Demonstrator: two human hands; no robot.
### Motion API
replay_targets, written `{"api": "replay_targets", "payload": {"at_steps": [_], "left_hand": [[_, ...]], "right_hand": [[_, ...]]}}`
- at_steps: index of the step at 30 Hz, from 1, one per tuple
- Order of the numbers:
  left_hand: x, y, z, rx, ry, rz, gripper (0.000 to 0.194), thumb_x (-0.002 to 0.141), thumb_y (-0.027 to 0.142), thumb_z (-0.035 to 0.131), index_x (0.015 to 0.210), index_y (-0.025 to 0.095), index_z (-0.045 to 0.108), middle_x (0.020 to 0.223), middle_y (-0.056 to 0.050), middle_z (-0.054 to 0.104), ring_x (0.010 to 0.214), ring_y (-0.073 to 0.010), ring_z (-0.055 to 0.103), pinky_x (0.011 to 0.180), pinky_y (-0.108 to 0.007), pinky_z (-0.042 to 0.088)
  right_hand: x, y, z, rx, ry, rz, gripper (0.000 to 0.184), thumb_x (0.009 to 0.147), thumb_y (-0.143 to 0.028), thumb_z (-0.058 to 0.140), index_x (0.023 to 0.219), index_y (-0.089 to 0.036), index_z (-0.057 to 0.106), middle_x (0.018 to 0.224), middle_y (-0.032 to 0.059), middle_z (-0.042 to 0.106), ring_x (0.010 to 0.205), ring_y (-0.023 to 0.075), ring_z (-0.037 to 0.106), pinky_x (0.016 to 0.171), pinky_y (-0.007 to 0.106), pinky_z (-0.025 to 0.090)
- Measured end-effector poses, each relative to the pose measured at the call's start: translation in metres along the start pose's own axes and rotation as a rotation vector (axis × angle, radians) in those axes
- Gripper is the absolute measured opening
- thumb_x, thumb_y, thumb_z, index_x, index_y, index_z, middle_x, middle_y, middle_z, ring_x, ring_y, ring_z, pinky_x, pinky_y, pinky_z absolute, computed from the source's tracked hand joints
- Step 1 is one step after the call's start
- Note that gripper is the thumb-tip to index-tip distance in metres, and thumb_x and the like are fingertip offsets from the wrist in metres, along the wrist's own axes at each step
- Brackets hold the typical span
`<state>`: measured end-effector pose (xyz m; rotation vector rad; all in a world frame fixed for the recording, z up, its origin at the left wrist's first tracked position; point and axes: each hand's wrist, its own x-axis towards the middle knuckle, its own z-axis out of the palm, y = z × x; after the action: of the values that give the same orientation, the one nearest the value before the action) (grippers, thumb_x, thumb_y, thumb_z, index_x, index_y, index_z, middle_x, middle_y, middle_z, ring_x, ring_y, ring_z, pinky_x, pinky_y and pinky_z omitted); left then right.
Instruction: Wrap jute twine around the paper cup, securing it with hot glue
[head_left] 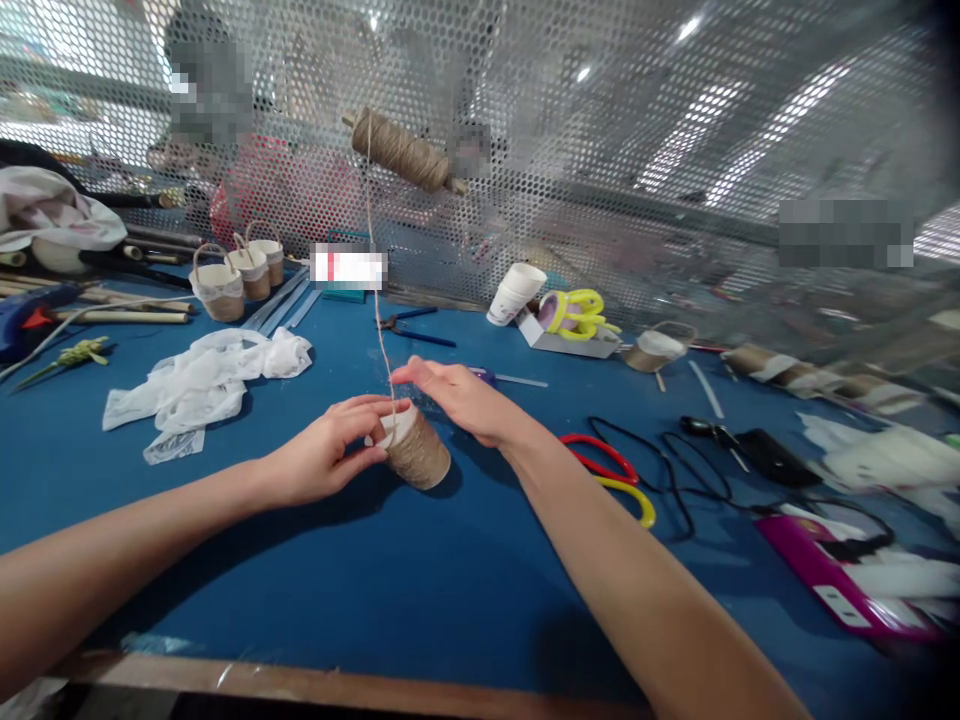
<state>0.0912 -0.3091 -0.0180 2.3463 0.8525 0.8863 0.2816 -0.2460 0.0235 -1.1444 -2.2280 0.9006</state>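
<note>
A paper cup (416, 450), wrapped most of the way in brown twine, lies tilted on the blue table (420, 580) in the middle. My left hand (326, 455) grips its white rim end with curled fingers. My right hand (457, 395) reaches over the cup and pinches the twine strand (377, 300). The strand rises taut to a twine spool (401, 152) fixed on the perforated metal screen (600, 120).
Finished twine-wrapped cup baskets (225, 285) stand at back left by crumpled white plastic (202, 385). Stacked paper cups (516, 292), pliers (409, 325), red and yellow scissors (611, 475), black cables (690, 470) and a pink box (832, 580) lie to the right. A person sits behind the screen.
</note>
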Motion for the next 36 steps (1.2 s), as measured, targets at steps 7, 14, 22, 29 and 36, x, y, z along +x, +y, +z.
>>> {"api": "replay_targets", "payload": {"at_steps": [7,14,22,29,36], "left_hand": [[0.001,0.003,-0.003,-0.103,0.006,-0.113,0.013,0.086,0.024,0.045,0.075,0.017,0.046,0.125,-0.013,0.053,0.119,-0.0233,0.045,0.097,-0.04,0.037],[0.0,0.011,-0.003,-0.373,-0.002,-0.228,0.012,0.086,0.025,0.045,0.076,0.017,0.045,0.133,-0.013,0.047,0.12,-0.0227,0.046,0.098,-0.038,0.036],[0.0,0.017,-0.004,-0.322,-0.055,-0.147,0.009,0.087,0.018,0.042,0.079,0.017,0.046,0.133,-0.013,0.047,0.119,-0.0202,0.047,0.097,-0.037,0.037],[-0.002,0.017,-0.004,-0.273,-0.051,-0.064,0.007,0.088,0.017,0.042,0.082,0.017,0.047,0.136,-0.012,0.044,0.122,-0.0207,0.043,0.098,-0.037,0.036],[-0.002,0.019,-0.003,-0.218,-0.039,-0.018,0.007,0.087,0.013,0.043,0.082,0.017,0.046,0.135,-0.011,0.045,0.123,-0.0205,0.042,0.098,-0.036,0.036]], "right_hand": [[-0.014,-0.024,0.002,0.457,-0.046,0.012,0.014,0.073,-0.027,0.062,0.067,-0.016,0.058,0.101,0.0052,0.06,0.087,0.0141,0.057,0.08,0.031,0.045],[-0.046,-0.023,0.0,0.327,0.252,0.015,0.013,0.073,-0.029,0.063,0.072,-0.017,0.058,0.084,0.0038,0.063,0.078,0.0141,0.059,0.076,0.031,0.047],[-0.05,-0.012,0.008,0.35,0.298,0.112,0.018,0.073,-0.035,0.061,0.073,-0.017,0.057,0.079,0.0045,0.063,0.074,0.0157,0.058,0.072,0.034,0.047],[-0.05,-0.009,0.012,0.412,0.275,0.161,0.021,0.073,-0.037,0.059,0.074,-0.017,0.054,0.078,0.0045,0.062,0.074,0.0156,0.057,0.073,0.035,0.045],[-0.05,-0.009,0.016,0.386,0.246,0.167,0.02,0.076,-0.037,0.054,0.072,-0.018,0.05,0.072,0.0006,0.055,0.066,0.0128,0.051,0.063,0.029,0.042]]}}
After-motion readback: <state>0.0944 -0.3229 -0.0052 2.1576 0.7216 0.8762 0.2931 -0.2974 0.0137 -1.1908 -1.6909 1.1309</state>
